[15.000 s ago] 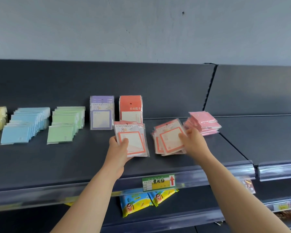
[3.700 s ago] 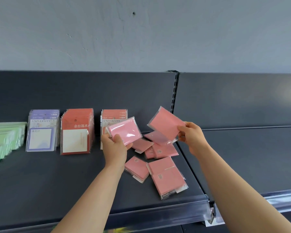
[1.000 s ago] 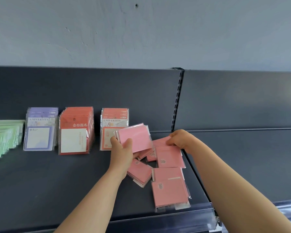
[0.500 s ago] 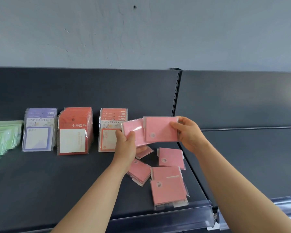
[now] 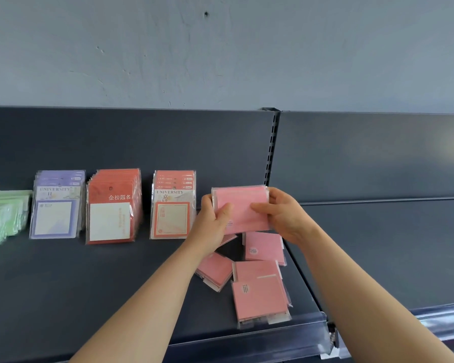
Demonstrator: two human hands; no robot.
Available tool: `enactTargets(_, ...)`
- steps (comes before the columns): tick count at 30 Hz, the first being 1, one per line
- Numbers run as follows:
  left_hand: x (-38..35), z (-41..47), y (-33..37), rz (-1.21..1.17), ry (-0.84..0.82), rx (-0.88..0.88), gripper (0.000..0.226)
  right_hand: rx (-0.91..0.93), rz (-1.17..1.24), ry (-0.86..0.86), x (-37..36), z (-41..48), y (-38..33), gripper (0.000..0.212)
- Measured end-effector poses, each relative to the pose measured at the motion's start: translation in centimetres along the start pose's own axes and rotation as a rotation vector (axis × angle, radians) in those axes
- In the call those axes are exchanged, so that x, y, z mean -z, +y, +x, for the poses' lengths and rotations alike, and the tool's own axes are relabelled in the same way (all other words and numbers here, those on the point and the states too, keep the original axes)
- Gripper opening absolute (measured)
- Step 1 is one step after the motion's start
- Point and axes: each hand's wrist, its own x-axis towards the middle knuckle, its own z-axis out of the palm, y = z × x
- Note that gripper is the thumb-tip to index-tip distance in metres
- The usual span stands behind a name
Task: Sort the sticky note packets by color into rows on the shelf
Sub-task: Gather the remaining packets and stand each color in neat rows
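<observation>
A small stack of pink sticky note packets (image 5: 243,206) is held upright above the dark shelf (image 5: 89,284). My left hand (image 5: 212,226) grips its left edge and my right hand (image 5: 283,218) grips its right edge, thumbs on the front. Below them several loose pink packets lie flat: one (image 5: 264,248) just under the stack, one (image 5: 215,271) beside my left wrist, and two overlapping ones (image 5: 260,297) near the front lip.
Rows stand against the back panel: green packets (image 5: 3,218) at far left, purple packets (image 5: 55,205), red packets (image 5: 112,205), and orange-framed University packets (image 5: 172,205). A clear price rail (image 5: 273,339) lines the shelf front. The adjoining right shelf bay (image 5: 378,244) holds nothing.
My hands have brought their two pink packets together into one stack, now squared up between both hands, where half a second ago they only overlapped.
</observation>
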Motion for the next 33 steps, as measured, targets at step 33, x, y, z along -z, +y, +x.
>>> enactTargets(33,-2.5,6.3,-2.6,0.377,-0.038,0.163,0.041,0.006,-0.495,0.141,1.4,5.3,4.0,0.034)
